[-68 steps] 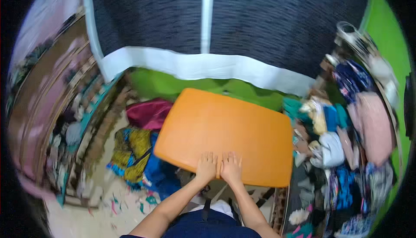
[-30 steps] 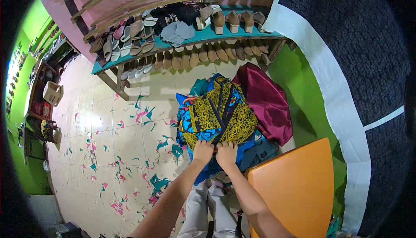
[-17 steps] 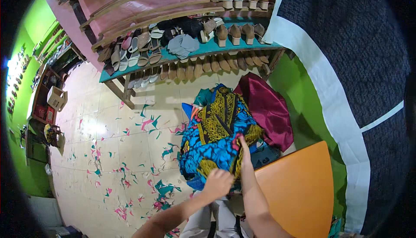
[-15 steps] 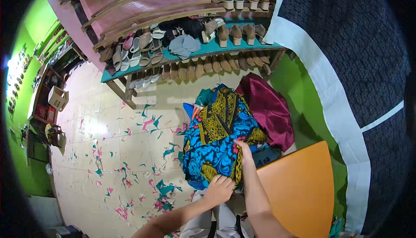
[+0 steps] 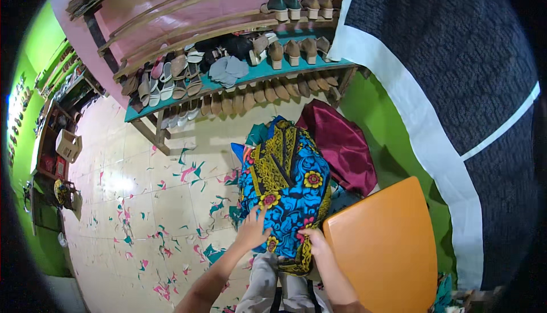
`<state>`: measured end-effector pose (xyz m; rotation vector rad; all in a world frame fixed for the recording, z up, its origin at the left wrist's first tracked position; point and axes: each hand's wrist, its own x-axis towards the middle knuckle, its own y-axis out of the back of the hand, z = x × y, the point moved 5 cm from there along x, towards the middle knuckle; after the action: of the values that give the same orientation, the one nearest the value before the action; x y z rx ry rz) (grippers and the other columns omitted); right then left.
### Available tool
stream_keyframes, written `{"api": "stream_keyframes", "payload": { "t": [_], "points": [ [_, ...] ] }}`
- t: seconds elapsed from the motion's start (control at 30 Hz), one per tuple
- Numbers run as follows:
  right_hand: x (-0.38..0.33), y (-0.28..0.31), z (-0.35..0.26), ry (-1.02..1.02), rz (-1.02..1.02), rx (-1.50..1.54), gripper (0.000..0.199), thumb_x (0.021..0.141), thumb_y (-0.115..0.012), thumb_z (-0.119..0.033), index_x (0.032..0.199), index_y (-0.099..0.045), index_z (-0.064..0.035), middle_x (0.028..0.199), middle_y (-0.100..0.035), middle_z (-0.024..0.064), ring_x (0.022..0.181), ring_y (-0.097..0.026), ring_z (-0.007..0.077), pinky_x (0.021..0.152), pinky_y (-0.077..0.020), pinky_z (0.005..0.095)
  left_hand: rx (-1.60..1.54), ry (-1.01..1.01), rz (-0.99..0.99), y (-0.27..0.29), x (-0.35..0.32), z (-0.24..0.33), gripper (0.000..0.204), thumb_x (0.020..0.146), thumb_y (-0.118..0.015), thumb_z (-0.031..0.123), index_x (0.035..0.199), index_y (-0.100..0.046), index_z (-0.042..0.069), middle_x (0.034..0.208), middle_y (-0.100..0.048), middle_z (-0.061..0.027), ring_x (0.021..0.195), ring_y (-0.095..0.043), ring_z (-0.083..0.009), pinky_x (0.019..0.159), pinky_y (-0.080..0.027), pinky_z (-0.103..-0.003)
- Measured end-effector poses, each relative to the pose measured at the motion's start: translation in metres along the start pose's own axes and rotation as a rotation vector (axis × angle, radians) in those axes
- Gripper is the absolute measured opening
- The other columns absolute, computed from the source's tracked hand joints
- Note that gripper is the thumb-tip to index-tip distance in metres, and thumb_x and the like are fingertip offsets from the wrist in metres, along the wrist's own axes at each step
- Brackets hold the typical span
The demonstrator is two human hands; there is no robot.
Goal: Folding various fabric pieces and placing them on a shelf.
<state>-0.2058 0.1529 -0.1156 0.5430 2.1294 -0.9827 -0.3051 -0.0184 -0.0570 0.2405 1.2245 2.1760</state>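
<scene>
A blue, black and yellow floral cloth (image 5: 290,185) lies bundled in front of my knees, its near end reaching my lap. My left hand (image 5: 253,232) rests on its left side, fingers stretched out and one fingertip by a yellow-and-pink flower. At the near right edge, my right hand (image 5: 315,243) is closed on a fold of the same cloth, the thumb on top. Behind the bundle on the right lies a shiny maroon cloth (image 5: 342,147). Teal cloth (image 5: 257,134) shows at the bundle's far left.
An orange tabletop (image 5: 384,244) stands close by my right arm. Ahead is a teal shelf (image 5: 228,79) with rows of shoes. Pink and teal scraps (image 5: 191,170) litter the tiled floor to the left. A dark cloth with a white border (image 5: 421,108) hangs at right.
The near part of the patterned cloth has been spread toward my lap, showing more flowers. My left hand has loosened and moved left and forward; my right hand has come nearer to me.
</scene>
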Motion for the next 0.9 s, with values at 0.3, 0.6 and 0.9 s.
{"api": "stream_keyframes", "payload": {
  "t": [0.3, 0.6, 0.9],
  "points": [
    [-0.06, -0.098, 0.031, 0.165, -0.598, -1.253, 0.038, 0.076, -0.052, -0.011, 0.111, -0.047, 0.0011, 0.098, -0.054, 0.0103, 0.093, -0.049, 0.0222, 0.084, -0.0392, 0.0322, -0.195, -0.272, 0.218, 0.047, 0.009, -0.006, 0.077, 0.059, -0.067, 0.019, 0.129, -0.037, 0.007, 0.131, -0.036, -0.0153, 0.116, -0.036, -0.0363, 0.097, -0.031, -0.042],
    [-0.08, -0.059, 0.045, 0.116, -0.429, -0.927, 0.053, 0.072, -0.057, -0.016, 0.121, -0.043, -0.0026, 0.099, -0.056, 0.0073, 0.078, -0.052, 0.0141, 0.069, -0.0431, 0.028, 0.237, -0.074, -0.043, 0.031, -0.013, -0.065, 0.064, 0.063, -0.064, 0.015, 0.124, -0.044, 0.012, 0.127, -0.04, -0.0141, 0.108, -0.046, -0.0342, 0.091, -0.038, -0.042],
    [-0.17, -0.007, 0.012, 0.191, -0.215, -0.419, 0.045, 0.061, -0.06, 0.002, 0.105, -0.055, -0.0015, 0.095, -0.058, 0.0041, 0.088, -0.053, 0.0155, 0.077, -0.0427, 0.0277, 0.18, -0.017, -0.315, -0.002, -0.027, -0.055, 0.048, 0.065, -0.062, 0.014, 0.11, -0.051, 0.004, 0.105, -0.057, -0.0204, 0.096, -0.055, -0.035, 0.081, -0.046, -0.042]
  ]
}}
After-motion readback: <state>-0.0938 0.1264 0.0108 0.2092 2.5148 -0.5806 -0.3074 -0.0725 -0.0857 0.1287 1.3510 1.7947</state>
